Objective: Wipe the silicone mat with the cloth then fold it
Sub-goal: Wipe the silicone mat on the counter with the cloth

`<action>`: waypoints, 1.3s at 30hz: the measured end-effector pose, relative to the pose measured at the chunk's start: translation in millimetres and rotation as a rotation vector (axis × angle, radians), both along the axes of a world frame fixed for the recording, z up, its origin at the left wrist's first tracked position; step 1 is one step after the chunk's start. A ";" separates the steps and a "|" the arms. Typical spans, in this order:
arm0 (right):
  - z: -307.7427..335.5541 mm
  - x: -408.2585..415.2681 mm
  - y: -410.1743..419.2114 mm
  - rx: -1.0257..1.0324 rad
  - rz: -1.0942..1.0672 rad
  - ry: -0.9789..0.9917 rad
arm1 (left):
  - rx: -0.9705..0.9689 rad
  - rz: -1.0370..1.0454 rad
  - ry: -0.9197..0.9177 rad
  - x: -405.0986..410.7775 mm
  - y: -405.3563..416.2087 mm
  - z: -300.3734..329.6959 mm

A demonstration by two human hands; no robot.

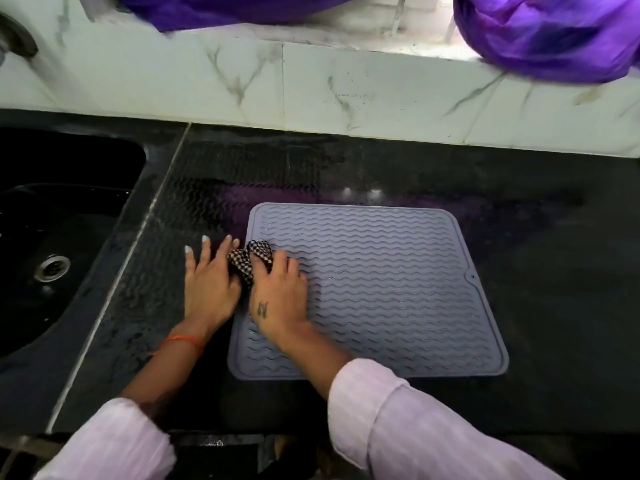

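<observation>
My right hand (277, 292) gripped the bunched black-and-white checked cloth (252, 259) at nine o'clock on the flat grey wavy-ribbed silicone mat (381, 292), my left hand (207, 282) lying open-fingered beside it.

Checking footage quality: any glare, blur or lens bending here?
Head view: two small glare spots on the black counter beyond the mat; purple fabric at the top is smeared; wide-angle lens bows the tile edge; hands and cloth are sharp.

Hidden and cropped parts

The right hand (277, 292) covers most of the checked cloth (254, 259), so its full shape cannot be told. The sink (69, 216) runs off the left edge, both purple fabric bundles (547, 32) are cropped at the top, and the sleeves (415, 424) at the bottom.
</observation>
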State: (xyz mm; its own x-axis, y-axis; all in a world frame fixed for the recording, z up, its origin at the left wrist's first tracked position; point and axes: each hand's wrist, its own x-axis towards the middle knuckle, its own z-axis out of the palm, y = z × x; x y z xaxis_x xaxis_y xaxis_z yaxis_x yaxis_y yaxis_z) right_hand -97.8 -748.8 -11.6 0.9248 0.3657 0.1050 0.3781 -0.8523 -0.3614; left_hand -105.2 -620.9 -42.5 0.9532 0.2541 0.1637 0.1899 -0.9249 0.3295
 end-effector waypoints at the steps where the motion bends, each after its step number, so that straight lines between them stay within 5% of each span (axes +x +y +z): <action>1: -0.7 0.5 -0.1 -0.043 0.013 -0.029 | -0.016 0.012 -0.017 -3.9 0.7 -0.1; 5: -1.2 11.7 -10.7 -0.045 0.076 0.021 | -0.072 0.067 -0.062 -7.9 -4.8 -0.3; 27: -0.2 68.5 -257.4 -0.108 -0.605 -0.061 | -0.018 0.049 -0.086 -12.2 -6.9 2.8; 34: 15.1 63.7 -267.1 0.011 -0.760 -0.024 | -0.056 0.108 -0.063 -13.4 -2.1 1.8; 39: 33.6 6.9 -173.0 0.185 -0.446 0.053 | -0.104 0.181 -0.026 -14.4 1.3 2.1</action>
State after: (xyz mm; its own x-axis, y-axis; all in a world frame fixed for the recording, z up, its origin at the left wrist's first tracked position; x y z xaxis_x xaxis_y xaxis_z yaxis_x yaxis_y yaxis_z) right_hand -90.9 -921.8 22.0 0.9930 -0.0878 0.0789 -0.0326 -0.8467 -0.5311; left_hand -119.6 -619.6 -40.4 0.8864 0.4375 0.1514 0.3402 -0.8374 0.4278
